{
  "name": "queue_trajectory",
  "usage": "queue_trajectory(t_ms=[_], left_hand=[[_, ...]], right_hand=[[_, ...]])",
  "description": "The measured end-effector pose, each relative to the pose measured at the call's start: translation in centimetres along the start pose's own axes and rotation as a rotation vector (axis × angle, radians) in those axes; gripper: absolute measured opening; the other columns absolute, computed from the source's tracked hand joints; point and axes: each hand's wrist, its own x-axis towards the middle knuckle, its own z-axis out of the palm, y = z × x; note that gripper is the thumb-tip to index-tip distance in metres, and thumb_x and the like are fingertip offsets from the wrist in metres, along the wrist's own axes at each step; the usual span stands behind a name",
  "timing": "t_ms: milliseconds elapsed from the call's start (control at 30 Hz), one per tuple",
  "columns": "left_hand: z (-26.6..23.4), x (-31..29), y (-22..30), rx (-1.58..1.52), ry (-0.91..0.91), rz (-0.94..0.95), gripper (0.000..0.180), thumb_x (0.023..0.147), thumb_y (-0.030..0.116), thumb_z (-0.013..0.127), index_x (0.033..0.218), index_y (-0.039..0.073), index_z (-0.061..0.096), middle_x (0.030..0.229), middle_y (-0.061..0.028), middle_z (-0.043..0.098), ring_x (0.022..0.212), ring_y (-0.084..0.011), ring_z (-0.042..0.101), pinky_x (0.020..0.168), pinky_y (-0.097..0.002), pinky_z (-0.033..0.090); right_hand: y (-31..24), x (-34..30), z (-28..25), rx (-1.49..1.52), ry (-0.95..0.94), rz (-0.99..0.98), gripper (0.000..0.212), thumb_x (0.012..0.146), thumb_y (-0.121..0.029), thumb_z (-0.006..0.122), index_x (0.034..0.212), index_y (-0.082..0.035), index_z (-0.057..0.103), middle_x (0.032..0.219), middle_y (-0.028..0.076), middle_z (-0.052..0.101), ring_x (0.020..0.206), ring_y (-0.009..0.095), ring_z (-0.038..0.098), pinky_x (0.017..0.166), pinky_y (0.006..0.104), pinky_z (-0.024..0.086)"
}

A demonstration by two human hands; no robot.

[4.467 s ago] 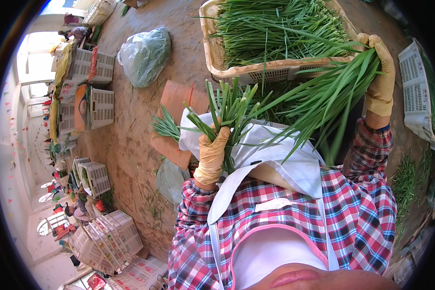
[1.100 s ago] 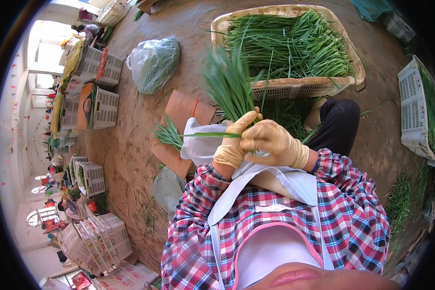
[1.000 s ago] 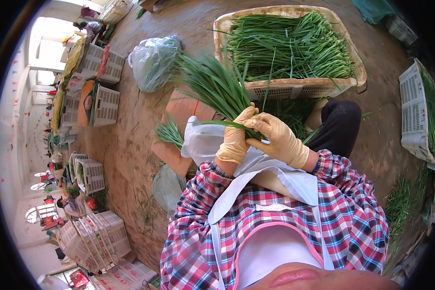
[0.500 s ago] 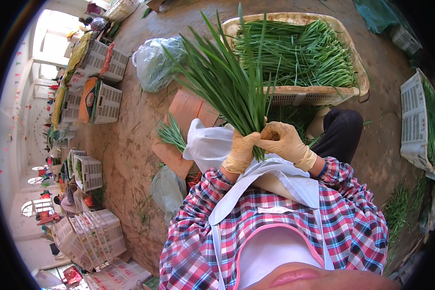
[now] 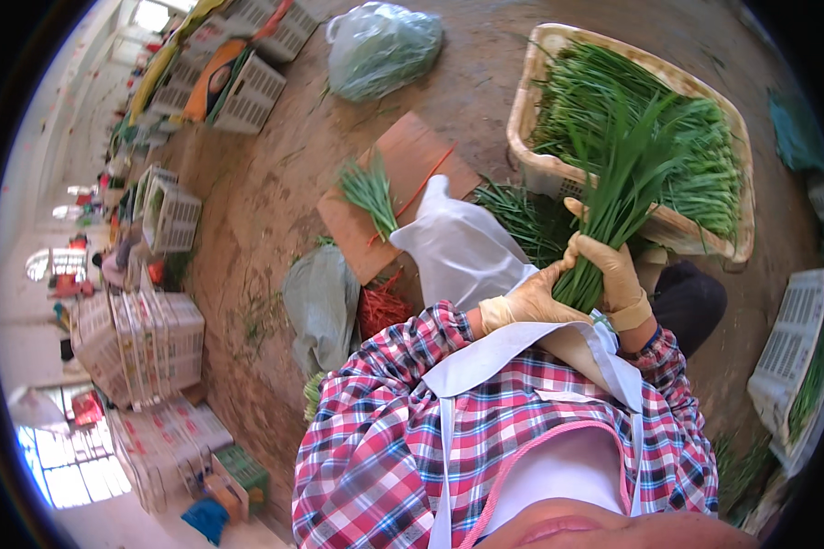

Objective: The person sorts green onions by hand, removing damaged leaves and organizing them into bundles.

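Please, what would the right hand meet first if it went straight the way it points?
Beyond the held green bunch, the right hand would likely meet the crate, though depth is unclear.

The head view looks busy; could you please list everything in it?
Sheaf: one, green, right of centre
Large crate: one, cream, upper right
Crate greens: uncounted, green, inside it
Plastic bag: one, translucent, top centre
Board: one, brown, near centre
Small bunch: one, green, on board
Strings: many, red, below board
Sheet: one, grey, left of strings
Side crate: one, white, right edge
Background crates: several, distant ones unclear, pale, left
Apron: one, whitish, lower centre
Shirt: one, red plaid, bottom
Left hand: one, gloved tan, on sheaf
Right hand: one, gloved tan, on sheaf
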Motion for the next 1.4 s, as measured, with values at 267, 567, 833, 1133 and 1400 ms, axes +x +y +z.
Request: queue_trajectory(t_ms=[267,567,833,1133,1400], left_hand=[[-8.4,0.4,2.7,-0.186,0.489,0.354,0.032,0.072,0.008,0.071,0.101,0.005,0.057,0.087,0.0007,0.060,0.078,-0.0084,0.055,0.068,-0.0241,0.048],[-35.0,-2.7,-20.1,0.271,1.121,-0.523,0.044,0.065,0.033,0.070,0.076,-0.008,0.064,0.071,-0.0190,0.065,0.062,-0.0223,0.062,0.061,-0.0365,0.049],[-28.5,1.3,-14.7,-0.135,1.018,-0.519,0.033,0.065,0.023,0.076,0.068,-0.006,0.062,0.063,-0.0141,0.062,0.060,-0.0196,0.062,0.048,-0.0357,0.048],[-26.2,-3.1,-6.9,0.864,0.923,-0.634,0.082,0.069,0.039,0.075,0.122,-0.012,0.039,0.117,-0.0270,0.051,0.109,-0.0375,0.049,0.094,-0.0386,0.040],[-20.8,1.8,-1.0,0.396,0.907,-0.342,0.059,0.081,0.026,0.067,0.128,0.001,0.041,0.122,-0.0191,0.049,0.109,-0.0248,0.051,0.086,-0.0348,0.046]], right_hand=[[-0.7,9.4,4.9,-0.258,-0.207,-0.171,0.050,0.086,-0.013,0.061,0.130,0.001,0.042,0.099,0.005,0.059,0.088,0.009,0.054,0.077,0.0238,0.044],[0.9,10.4,-3.0,-0.344,-0.060,0.086,0.035,0.093,-0.021,0.052,0.123,-0.003,0.053,0.108,0.007,0.061,0.097,0.014,0.059,0.085,0.0243,0.045],[-0.4,5.5,-12.7,-0.341,0.383,0.137,0.029,0.092,-0.022,0.052,0.114,-0.003,0.059,0.099,0.005,0.064,0.091,0.012,0.061,0.081,0.0240,0.047],[-4.8,8.0,-11.2,-1.674,-0.144,-0.324,0.067,0.068,-0.003,0.067,0.129,-0.018,0.045,0.129,0.009,0.047,0.100,0.030,0.057,0.083,0.0390,0.050],[-5.1,8.0,-11.3,-1.568,-0.112,-0.427,0.019,0.084,-0.025,0.061,0.088,-0.008,0.067,0.068,0.007,0.061,0.059,0.025,0.060,0.052,0.0328,0.050]])
